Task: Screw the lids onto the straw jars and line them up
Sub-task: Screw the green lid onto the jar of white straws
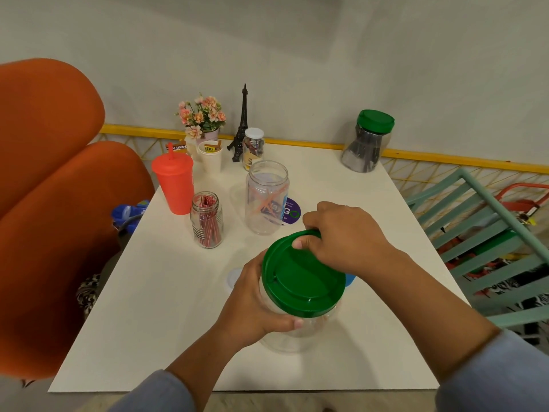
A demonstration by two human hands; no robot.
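Note:
A clear plastic jar (292, 334) stands near the table's front middle with a green lid (303, 281) on top. My left hand (252, 304) wraps the jar's left shoulder. My right hand (344, 236) grips the lid's far rim from above. Behind it stands an open clear jar (266, 197) holding an orange straw. To the left, a small open glass jar (207, 220) holds red straws. A white lid (234, 278) lies flat beside my left hand. A blue lid (350, 280) peeks out under my right wrist. A green-lidded jar of dark straws (367, 142) stands at the back right.
A red tumbler (175, 185), paper cup (210, 156), white-capped small jar (253, 148), tower figurine (241, 123) and flower pot (202, 117) crowd the back left of the white table (148, 337). Orange chairs (44, 173) stand left, a teal chair (490, 233) right.

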